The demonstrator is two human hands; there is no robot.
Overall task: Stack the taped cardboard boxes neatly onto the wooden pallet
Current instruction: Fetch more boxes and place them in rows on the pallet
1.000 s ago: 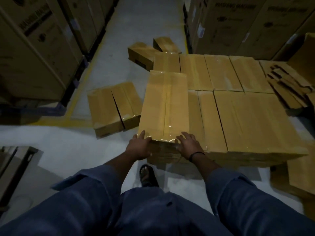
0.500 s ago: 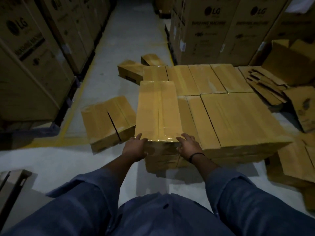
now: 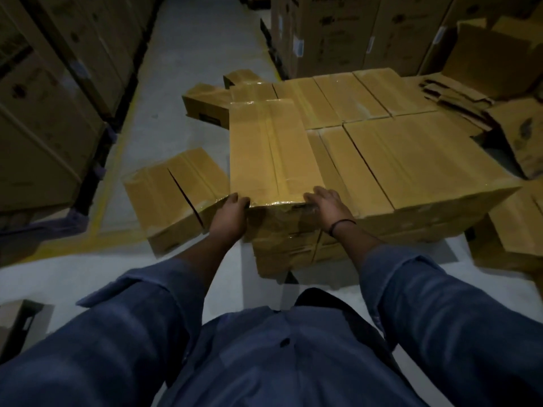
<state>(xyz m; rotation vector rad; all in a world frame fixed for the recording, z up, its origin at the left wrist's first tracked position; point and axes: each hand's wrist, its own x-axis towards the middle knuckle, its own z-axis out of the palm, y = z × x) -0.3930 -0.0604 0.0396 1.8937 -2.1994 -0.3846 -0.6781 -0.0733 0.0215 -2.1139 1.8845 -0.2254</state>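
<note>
Head view: we look down along two blue sleeves [image 3: 141,312] to a block of cartons on a grey floor [image 3: 182,54]; the light is dim.
Held item: long taped yellow-brown cardboard box [image 3: 270,154], lying flat on the left end of the top layer, its near end at the stack's near edge.
Left hand [image 3: 230,214]: grips the box's near left corner, thumb on the top face, fingers wrapped round the side.
Right hand [image 3: 329,205]: holds the near right corner, fingers curled over the top edge; thin black wristband [image 3: 342,224] on the wrist.
Stack: tight block of taped yellow-brown boxes [image 3: 411,160], at least two layers, tops level, sides touching.
Pallet: hidden under the stack; we cannot make it out.
Floor, left: pair of taped boxes [image 3: 173,195] side by side, just beside the stack, tilted askew.
Floor, far: two more small boxes [image 3: 205,98] against the stack's far left corner.
Right: heap of flattened brown cardboard [image 3: 452,95], with open cartons beside it.
Surround: tall printed brown cartons [image 3: 58,83] line the left; more stand behind the stack.
Marking: yellow floor line [image 3: 108,177] runs along the left row.
</note>
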